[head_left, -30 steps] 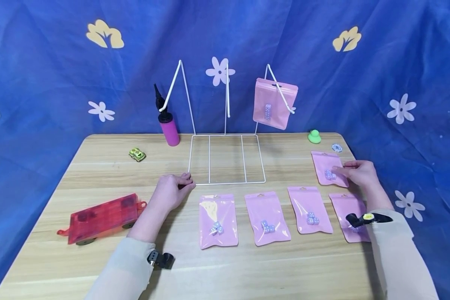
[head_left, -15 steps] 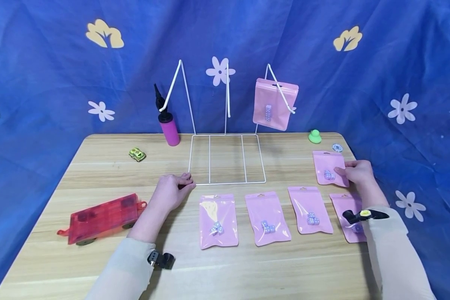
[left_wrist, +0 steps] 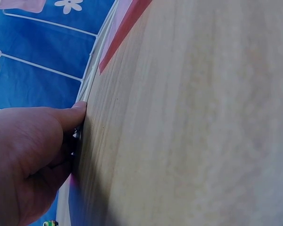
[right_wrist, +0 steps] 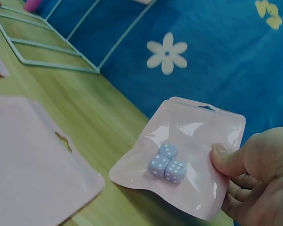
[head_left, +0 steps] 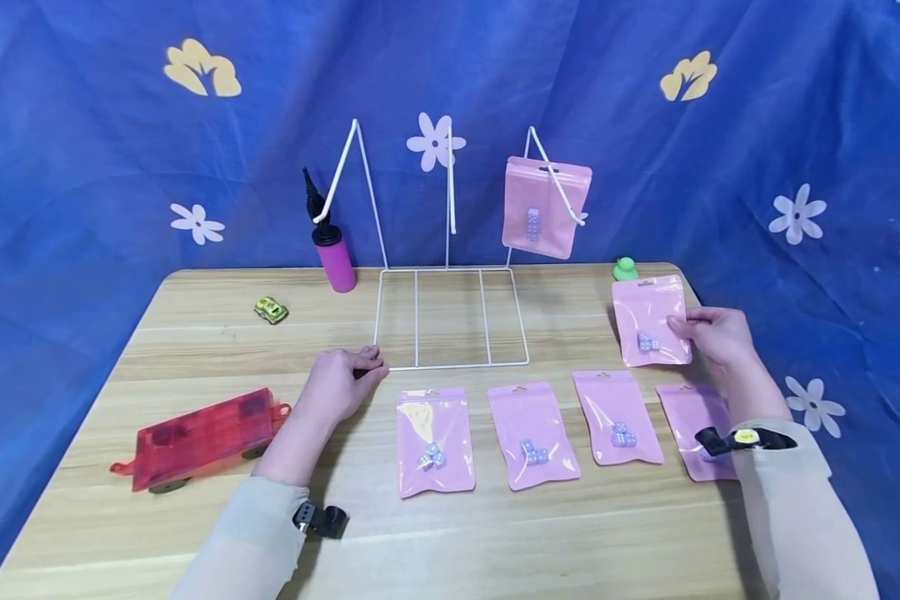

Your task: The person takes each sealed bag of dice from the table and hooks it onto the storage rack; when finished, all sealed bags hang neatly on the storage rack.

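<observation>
Pouch now lifted off worktop
Right hand pinches dice pouch; left hand grips wire rack corner.

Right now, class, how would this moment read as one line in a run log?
right hand: pinches pink pouch of dice, lifted off table | left hand: grips wire rack corner | four pouches lie flat | one pouch hangs on rack

Pink pouch in my right hand, pale blue white-dotted dice inside. White wire rack, light wood table, blue backdrop with white and yellow flowers.
</observation>
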The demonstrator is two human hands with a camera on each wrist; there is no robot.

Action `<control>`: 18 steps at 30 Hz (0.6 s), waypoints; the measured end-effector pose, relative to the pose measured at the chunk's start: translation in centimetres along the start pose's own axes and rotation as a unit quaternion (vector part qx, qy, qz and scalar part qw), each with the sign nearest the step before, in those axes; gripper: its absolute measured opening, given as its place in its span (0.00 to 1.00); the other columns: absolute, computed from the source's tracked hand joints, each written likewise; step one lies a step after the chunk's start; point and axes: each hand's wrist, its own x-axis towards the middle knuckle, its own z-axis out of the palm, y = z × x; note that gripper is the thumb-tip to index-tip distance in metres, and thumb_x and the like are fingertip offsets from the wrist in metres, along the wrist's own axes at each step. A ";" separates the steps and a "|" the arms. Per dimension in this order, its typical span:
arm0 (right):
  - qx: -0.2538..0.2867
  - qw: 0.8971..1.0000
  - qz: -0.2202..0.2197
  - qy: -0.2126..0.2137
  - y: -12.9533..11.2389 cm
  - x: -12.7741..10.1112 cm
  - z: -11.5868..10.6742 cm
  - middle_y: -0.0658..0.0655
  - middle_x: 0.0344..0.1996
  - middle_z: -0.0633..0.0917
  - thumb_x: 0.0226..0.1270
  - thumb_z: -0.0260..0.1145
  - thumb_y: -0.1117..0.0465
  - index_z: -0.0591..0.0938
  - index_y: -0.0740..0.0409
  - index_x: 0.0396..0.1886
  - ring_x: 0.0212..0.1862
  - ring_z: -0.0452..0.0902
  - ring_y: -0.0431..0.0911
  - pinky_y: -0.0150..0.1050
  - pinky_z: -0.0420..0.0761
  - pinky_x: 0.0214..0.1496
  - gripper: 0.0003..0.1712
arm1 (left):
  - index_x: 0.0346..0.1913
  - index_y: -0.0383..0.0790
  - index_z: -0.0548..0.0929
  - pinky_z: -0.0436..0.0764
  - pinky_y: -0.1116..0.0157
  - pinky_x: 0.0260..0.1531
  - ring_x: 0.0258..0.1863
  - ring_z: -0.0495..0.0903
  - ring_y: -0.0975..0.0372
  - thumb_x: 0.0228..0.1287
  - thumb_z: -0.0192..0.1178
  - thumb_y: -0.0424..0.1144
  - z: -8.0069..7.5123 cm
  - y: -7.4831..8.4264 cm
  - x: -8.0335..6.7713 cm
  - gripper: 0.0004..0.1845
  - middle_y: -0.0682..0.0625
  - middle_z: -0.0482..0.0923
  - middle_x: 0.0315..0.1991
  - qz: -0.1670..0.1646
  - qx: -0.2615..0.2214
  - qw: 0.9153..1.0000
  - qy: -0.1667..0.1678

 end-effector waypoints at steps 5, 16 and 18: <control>0.024 0.998 -0.049 -0.017 -1.5 -1.2 0.0 0.42 0.32 0.85 0.71 0.75 0.61 0.90 0.51 0.37 0.37 0.79 0.38 0.29 0.81 0.36 0.02 | 0.46 0.29 0.92 0.78 0.46 0.65 0.58 0.85 0.45 0.68 0.74 0.35 0.0 0.0 -0.1 0.11 0.38 0.87 0.53 -0.001 0.000 1.000 0.000; 0.175 0.975 -0.127 -0.058 -4.4 -4.8 -0.6 0.47 0.28 0.90 0.66 0.77 0.69 0.91 0.64 0.37 0.32 0.84 0.36 0.27 0.84 0.32 0.02 | 0.46 0.29 0.92 0.78 0.45 0.65 0.58 0.85 0.44 0.68 0.74 0.35 0.0 0.1 -0.1 0.11 0.38 0.86 0.54 0.000 0.003 1.000 0.000; 0.191 0.970 -0.136 -0.064 -4.8 -5.4 -0.6 0.49 0.29 0.90 0.66 0.77 0.70 0.92 0.63 0.36 0.32 0.84 0.37 0.27 0.84 0.33 0.02 | 0.46 0.29 0.92 0.78 0.45 0.65 0.58 0.85 0.44 0.68 0.74 0.35 0.0 0.1 -0.1 0.11 0.38 0.86 0.54 0.002 0.002 1.000 -0.001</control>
